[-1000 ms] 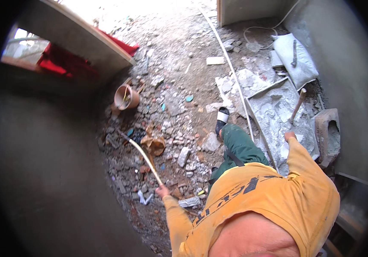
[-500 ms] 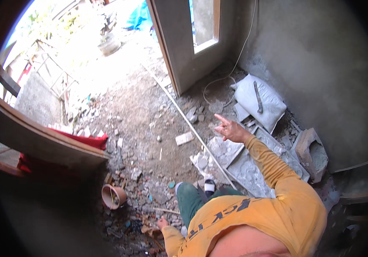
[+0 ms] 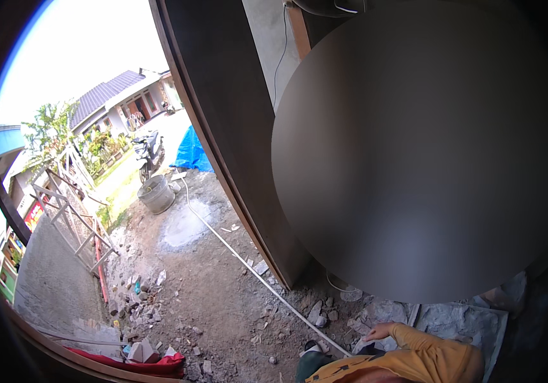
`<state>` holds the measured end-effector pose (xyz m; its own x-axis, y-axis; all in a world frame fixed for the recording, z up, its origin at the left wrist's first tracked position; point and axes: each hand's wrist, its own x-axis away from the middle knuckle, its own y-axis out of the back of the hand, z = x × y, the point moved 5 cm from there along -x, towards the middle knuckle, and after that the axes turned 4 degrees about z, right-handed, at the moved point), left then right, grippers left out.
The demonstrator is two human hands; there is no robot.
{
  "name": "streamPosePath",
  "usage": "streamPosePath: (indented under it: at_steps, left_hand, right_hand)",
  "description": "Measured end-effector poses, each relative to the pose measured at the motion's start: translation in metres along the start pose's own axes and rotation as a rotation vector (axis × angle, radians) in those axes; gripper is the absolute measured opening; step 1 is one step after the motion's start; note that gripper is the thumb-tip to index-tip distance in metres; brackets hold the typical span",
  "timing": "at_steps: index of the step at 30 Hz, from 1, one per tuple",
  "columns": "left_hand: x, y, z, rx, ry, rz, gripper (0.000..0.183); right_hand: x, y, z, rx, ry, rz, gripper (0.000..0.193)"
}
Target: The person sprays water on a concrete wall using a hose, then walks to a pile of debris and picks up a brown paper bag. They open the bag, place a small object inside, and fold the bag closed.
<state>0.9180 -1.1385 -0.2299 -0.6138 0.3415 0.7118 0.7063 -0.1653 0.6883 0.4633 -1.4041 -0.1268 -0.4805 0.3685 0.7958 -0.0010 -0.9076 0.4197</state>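
My right hand [image 3: 381, 331] is low in the view, right of the middle, on the end of a dusty yellow sleeve. Its fingers look loosely stretched toward the left, and nothing shows in them. Below it, or just behind, lies a grey, dust-covered sheet or slab [image 3: 459, 319]. A thin white pipe or hose [image 3: 248, 265] runs along the dirt from the doorway and ends near my foot, left of the hand. My left hand is outside the picture.
A large blurred grey patch hides the right side. A dark door or frame [image 3: 223, 140] leans across the middle. Outside stand a grey tub [image 3: 156, 195], a blue tarp [image 3: 193, 152], a motorcycle [image 3: 148, 152] and a metal frame [image 3: 73, 223]. Rubble and red cloth [image 3: 159, 367] lie lower left.
The view has tilted up toward the outdoors. My right arm, stretched out with a pointing finger before, now appears lower and closer to my body. My left hand has left the picture.
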Motion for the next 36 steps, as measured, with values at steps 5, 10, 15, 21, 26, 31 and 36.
streamPosePath:
  at_steps: [5,10,15,21,26,31,36]
  left_hand:
    - [-0.033,0.185,-0.351,0.208,-0.793,-0.251,0.043]
    - [0.142,0.297,-0.660,0.329,-1.528,-0.352,0.032]
    - [0.233,0.350,-0.834,0.571,-2.027,-0.565,0.024]
    - [0.325,0.492,-1.052,0.956,-2.106,-0.698,0.027]
    - [0.352,0.574,-1.174,1.078,-2.005,-0.891,0.030]
    - [0.425,0.670,-1.238,1.090,-1.867,-1.000,0.038]
    - [0.466,0.740,-1.323,0.957,-1.832,-0.977,0.066]
  right_hand:
    - [0.032,0.186,0.024,-0.249,-0.137,-0.709,0.069]
    - [0.095,0.429,0.051,-0.068,0.226,-1.414,0.063]
    - [0.178,0.679,0.109,0.161,0.535,-1.729,0.066]
    - [0.299,0.941,0.167,0.432,0.759,-2.056,0.063]
    - [0.328,1.093,0.170,0.693,0.779,-2.339,0.057]
    - [0.369,1.144,0.229,0.785,0.762,-2.389,0.070]
    - [0.381,1.169,0.244,0.816,0.697,-2.452,0.062]
